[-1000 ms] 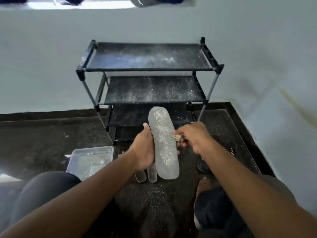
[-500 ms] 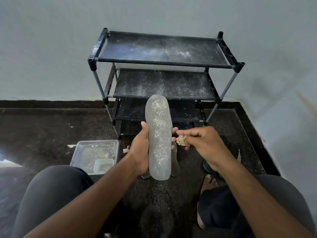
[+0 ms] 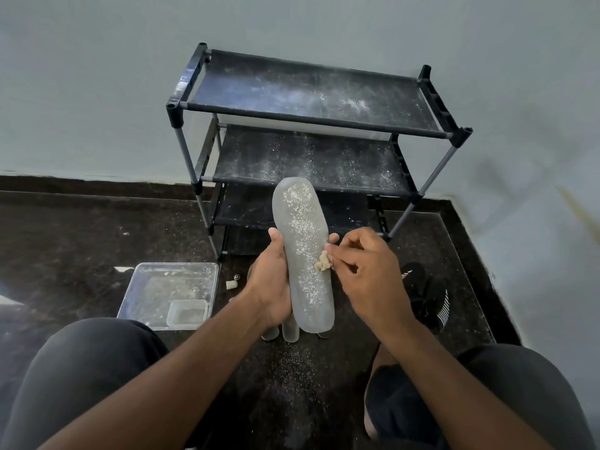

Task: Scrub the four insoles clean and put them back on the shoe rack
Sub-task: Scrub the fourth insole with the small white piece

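The long translucent grey insole (image 3: 305,254) stands upright before the black three-tier shoe rack (image 3: 311,125), open dark floor (image 3: 81,228) leftward. The left hand (image 3: 271,284) wraps its edge; right hand (image 3: 367,274) fingers pinch a beige scrubbing wad (image 3: 323,265) against it.

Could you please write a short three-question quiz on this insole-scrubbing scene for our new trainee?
1. True or false: the left hand holds the insole upright in front of the shoe rack.
2. What does the right hand pinch against the insole?
A. a brush
B. a small beige wad
C. a spray bottle
3. Fill in: the clear tray lies on the floor to the person's ____ of the insole.

Key:
1. True; the left hand's grip wraps its lower half.
2. B
3. left
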Demonstrator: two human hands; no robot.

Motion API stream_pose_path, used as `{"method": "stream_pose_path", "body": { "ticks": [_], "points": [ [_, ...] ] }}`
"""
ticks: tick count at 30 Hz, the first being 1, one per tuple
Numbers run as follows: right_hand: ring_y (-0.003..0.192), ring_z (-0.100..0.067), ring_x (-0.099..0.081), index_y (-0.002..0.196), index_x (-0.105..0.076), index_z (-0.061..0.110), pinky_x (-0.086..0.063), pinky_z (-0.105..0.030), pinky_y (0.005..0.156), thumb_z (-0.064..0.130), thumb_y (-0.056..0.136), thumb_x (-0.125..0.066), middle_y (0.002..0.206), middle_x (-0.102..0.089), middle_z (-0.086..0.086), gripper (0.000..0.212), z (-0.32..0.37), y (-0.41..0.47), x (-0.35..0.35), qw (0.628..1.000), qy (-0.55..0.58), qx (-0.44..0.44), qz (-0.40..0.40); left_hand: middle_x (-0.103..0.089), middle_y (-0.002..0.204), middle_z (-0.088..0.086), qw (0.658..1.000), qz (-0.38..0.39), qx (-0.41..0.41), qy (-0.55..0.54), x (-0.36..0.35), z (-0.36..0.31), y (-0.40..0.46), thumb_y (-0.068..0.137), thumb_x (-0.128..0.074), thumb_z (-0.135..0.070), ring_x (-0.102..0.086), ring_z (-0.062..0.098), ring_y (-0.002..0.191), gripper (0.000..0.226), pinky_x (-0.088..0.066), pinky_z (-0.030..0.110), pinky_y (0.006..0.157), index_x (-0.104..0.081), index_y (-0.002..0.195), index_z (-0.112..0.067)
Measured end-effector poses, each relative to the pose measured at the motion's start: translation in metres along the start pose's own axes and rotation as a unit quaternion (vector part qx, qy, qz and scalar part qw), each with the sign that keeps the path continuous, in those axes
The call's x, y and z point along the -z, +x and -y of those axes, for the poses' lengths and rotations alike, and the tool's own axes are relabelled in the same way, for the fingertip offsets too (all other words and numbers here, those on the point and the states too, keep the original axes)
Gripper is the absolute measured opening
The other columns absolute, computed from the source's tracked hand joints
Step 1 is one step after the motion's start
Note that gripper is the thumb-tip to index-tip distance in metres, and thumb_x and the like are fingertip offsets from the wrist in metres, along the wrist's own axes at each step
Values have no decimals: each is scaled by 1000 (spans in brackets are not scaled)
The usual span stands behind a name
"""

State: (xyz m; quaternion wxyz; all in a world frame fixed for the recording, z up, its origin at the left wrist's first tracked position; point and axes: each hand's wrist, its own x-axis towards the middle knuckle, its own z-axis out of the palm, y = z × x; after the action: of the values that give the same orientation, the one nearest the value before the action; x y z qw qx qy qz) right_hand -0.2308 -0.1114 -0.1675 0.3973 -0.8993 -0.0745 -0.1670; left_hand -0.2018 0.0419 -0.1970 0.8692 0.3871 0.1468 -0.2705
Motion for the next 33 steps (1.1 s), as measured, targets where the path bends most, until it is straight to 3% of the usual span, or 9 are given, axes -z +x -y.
{"method": "stream_pose_path", "body": {
  "ticks": [3,6,13,17,21,26,28,31,33],
  "points": [
    [96,-9,-49,112,-73,6,-45,-13,85,25,99,-61,101,-46,6,26,5,-5,-7,993,-111,38,33,-69,135,15,1000,-5,-1,-3,0,-3,-1,105,-13,-67,-68,29,123,85,-55,44,101,-61,139,-6],
    [102,-5,-44,125,-67,5,-35,-2,90,31,96,-64,107,-43,8,39,6,-8,-11,989,-126,42,66,-70,134,16,1000,-15,1,-13,1,-5,-1,105,-14,-68,-69,29,121,85,-56,43,95,-62,137,-5],
    [106,-17,-62,111,-73,2,-47,-14,95,5,93,-68,106,-62,-3,20,-4,2,-12,998,-46,29,29,-71,131,16,1000,-22,5,11,0,-2,-1,105,-17,-66,-67,31,123,81,-51,48,108,-65,135,-8],
    [94,-14,-64,107,-74,7,-46,-15,89,7,88,-74,99,-70,0,19,-1,6,-2,996,-70,51,-8,-72,128,18,998,-44,-15,35,2,-4,3,103,-22,-69,-65,36,125,80,-50,52,109,-66,136,-12],
    [91,-9,-57,98,-78,11,-36,-3,89,9,85,-77,93,-71,4,13,1,7,-4,993,-76,95,8,-73,125,17,998,-28,-12,53,-1,-4,0,101,-21,-72,-73,28,108,85,-55,47,99,-70,132,-10],
    [94,-11,-51,101,-77,11,-41,-11,88,13,89,-75,95,-60,5,13,-6,10,-5,992,-86,87,44,-65,138,24,1000,-10,-19,17,-1,-5,-1,98,-30,-73,-60,37,123,83,-42,56,117,-68,133,-8],
    [93,-11,-49,102,-77,11,-42,-14,86,14,91,-72,94,-62,4,12,-6,9,-5,984,-127,110,60,-68,133,23,1000,-16,-18,20,0,-4,0,100,-30,-71,-64,35,119,81,-47,55,113,-69,131,-8],
    [90,-13,-46,93,-76,12,-48,-26,79,17,94,-68,90,-62,6,9,-4,5,-4,970,-172,149,87,-74,123,18,999,-31,-16,33,0,-6,1,103,-24,-69,-73,29,105,81,-60,47,95,-70,127,-8],
    [89,-14,-46,87,-76,14,-49,-30,77,23,97,-61,87,-62,6,20,-4,0,-3,963,-174,165,122,-73,126,16,999,-24,-10,22,1,-7,2,103,-19,-70,-72,29,108,84,-57,47,96,-68,131,-7]
  ]
}}
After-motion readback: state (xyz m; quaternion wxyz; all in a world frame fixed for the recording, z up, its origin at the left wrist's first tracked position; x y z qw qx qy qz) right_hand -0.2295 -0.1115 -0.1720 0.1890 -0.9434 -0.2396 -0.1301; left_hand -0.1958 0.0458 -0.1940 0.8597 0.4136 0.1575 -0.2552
